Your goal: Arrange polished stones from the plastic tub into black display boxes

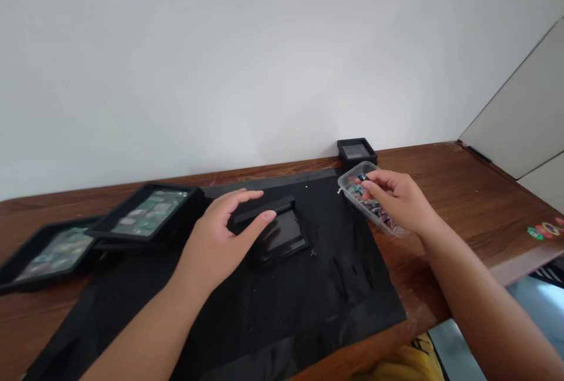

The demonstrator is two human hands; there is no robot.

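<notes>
Between the thumb and fingers of my right hand (399,196) is a small dark, shiny stone-like piece (362,177). That hand hovers over a clear plastic tub (351,178) holding many small coloured pieces (379,211). My left hand (224,231) is open, thumb and fingers apart, just above a black frame (304,240) lying on the black sheet (282,304). Part of this frame is hidden behind the left hand. Whether the hand touches the frame, I cannot tell.
At left, black frames with pale and green stones behind their panes, one frame (145,213) resting higher than another frame (53,252). A smaller black frame (356,151) stands behind the tub by the wall. Round stickers (549,229) mark the wooden table's (462,193) right edge.
</notes>
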